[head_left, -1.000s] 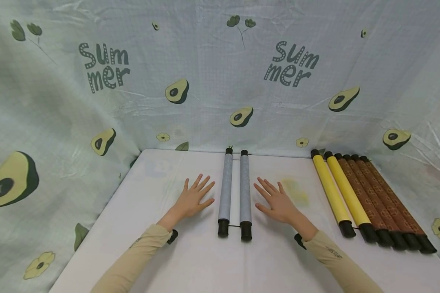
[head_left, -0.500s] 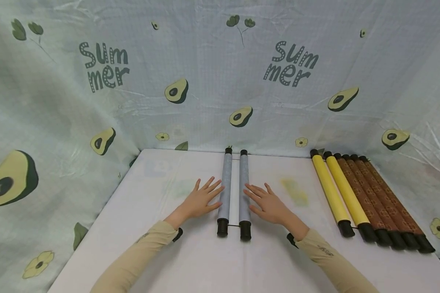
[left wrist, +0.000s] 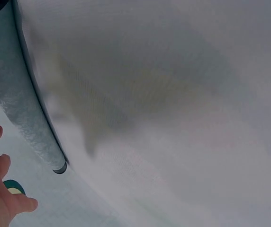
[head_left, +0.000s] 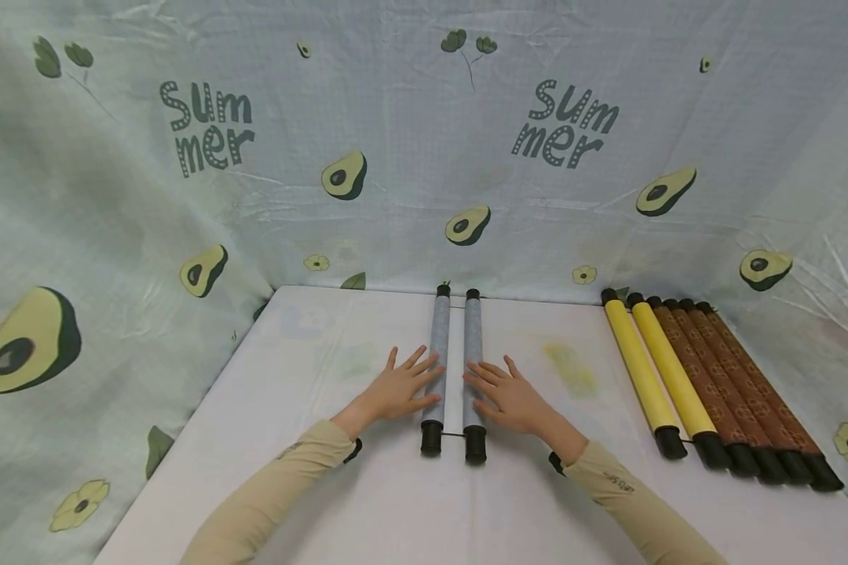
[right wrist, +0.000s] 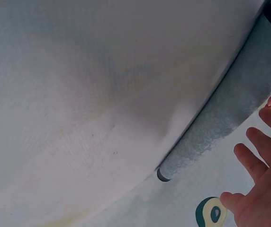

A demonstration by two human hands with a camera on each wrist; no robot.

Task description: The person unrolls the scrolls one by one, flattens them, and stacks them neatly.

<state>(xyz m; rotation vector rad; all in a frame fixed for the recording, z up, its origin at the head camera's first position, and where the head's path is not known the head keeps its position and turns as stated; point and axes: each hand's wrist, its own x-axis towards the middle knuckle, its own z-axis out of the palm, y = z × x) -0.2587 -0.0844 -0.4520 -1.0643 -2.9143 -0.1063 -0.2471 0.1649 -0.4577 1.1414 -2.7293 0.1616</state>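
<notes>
Since two grey-blue, black-capped, paper-like cylinders lie parallel, left hand and right hand each overlap one, presumably for balance; grip splayed, empty.

- Grey-blue rollers, centre of the frame: matt, faintly mottled covering (paper or cloth, hard to tell).
- End caps on those rollers: smooth, plastic-looking, low in gloss.
- Yellow rollers, right side of the frame: smooth, matt, paper-like covering.
- Brown rollers, far right: matt, patterned covering.
- Backdrop, upper part of the frame: thin cloth-like sheet, creased, weak sheen.
- Table surface, lower centre: smooth, matt.
- Sleeves, lower left and lower right: soft matt cloth.
</notes>
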